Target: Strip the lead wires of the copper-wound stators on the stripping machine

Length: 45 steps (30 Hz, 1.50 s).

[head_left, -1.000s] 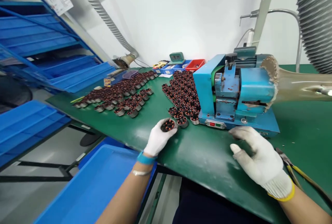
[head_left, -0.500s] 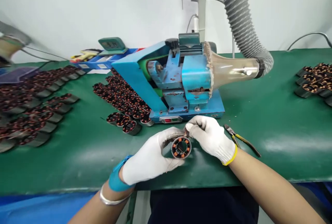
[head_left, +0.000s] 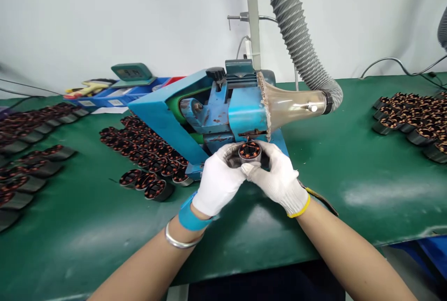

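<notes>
Both gloved hands hold one motor stator (head_left: 250,152), a round metal ring with copper windings and black inner parts facing up. My left hand (head_left: 221,177) grips its left side, and my right hand (head_left: 275,170) closes round its right side with the thumb at the front. The stator is just in front of the slot in the blue machine (head_left: 246,110); a wire end stands up from its far rim toward that slot. Whether the wire enters it, I cannot tell. Pliers (head_left: 319,198) lie by my right wrist, partly hidden.
Several stators (head_left: 143,145) stand left of the machine, with more at far left (head_left: 31,170) and at right (head_left: 412,117). A clear cone (head_left: 293,105) joins a grey hose (head_left: 296,26). Blue bins (head_left: 104,98) stand behind on the green table (head_left: 331,161).
Both hands have carried the stator forward to the machine's slot. My right hand has moved from the wire at the rim to the stator's side. The view has shifted to the right.
</notes>
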Each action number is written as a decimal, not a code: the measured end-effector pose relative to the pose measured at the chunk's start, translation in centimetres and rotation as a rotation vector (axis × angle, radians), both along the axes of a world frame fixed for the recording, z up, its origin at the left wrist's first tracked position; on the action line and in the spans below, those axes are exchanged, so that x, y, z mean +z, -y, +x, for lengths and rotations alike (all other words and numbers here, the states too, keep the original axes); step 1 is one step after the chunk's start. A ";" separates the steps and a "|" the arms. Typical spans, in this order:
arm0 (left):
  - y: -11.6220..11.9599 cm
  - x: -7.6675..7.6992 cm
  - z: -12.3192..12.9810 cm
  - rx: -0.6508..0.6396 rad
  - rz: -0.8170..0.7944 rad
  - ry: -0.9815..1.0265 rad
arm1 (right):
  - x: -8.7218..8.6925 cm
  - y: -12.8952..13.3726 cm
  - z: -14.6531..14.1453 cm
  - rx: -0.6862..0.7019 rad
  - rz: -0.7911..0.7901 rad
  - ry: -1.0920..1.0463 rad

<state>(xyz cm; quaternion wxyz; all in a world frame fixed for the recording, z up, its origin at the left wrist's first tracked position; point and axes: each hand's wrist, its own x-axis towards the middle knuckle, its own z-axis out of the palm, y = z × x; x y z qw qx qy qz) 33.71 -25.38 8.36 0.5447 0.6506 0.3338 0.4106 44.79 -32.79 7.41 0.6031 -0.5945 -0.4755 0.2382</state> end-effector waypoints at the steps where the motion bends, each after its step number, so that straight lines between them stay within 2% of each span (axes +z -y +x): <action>1: -0.1 0.2 0.2 -0.008 -0.003 0.006 | 0.0 -0.2 0.2 0.007 0.014 -0.024; 6: -0.1 1.0 0.8 -0.047 -0.065 0.047 | 0.1 -0.7 0.5 0.024 0.045 -0.107; 10: 0.0 1.3 1.1 -0.028 -0.028 0.031 | 0.7 -0.9 0.2 0.015 0.024 -0.149; 15: -0.1 1.2 1.1 -0.004 0.049 0.020 | 1.2 -0.9 0.0 0.013 -0.001 -0.172; 20: -0.3 0.9 1.2 -0.046 0.051 0.035 | 0.7 -1.0 -0.1 -0.015 0.054 -0.175; 23: 0.0 0.5 1.1 -0.029 0.096 0.008 | 0.4 -0.8 -0.1 -0.001 0.049 -0.195; 26: 0.7 -0.4 0.4 0.040 0.219 -0.001 | 0.2 0.0 0.1 0.013 0.041 -0.056; 30: 1.1 -1.6 -0.8 0.106 0.544 -0.053 | 0.3 1.3 0.2 0.095 0.116 0.195; 33: 0.6 -1.9 -1.0 0.143 0.735 -0.098 | 0.4 1.8 0.0 0.031 0.110 0.291; 37: -0.7 -2.0 -1.1 0.155 0.907 -0.165 | 0.3 1.6 0.8 -0.080 -0.006 0.444; 39: -1.3 -2.0 -1.4 0.106 0.971 -0.212 | 0.2 1.3 1.8 -0.095 -0.071 0.350; 42: -1.9 -2.0 -1.9 0.066 0.995 -0.258 | 0.4 1.0 3.0 -0.114 -0.107 0.053; 43: -2.0 -2.0 -2.0 0.074 0.992 -0.266 | 0.4 1.0 3.1 -0.127 -0.101 0.011; 45: -2.1 -1.9 -2.1 0.071 0.998 -0.277 | 0.5 1.1 2.7 -0.139 -0.082 0.085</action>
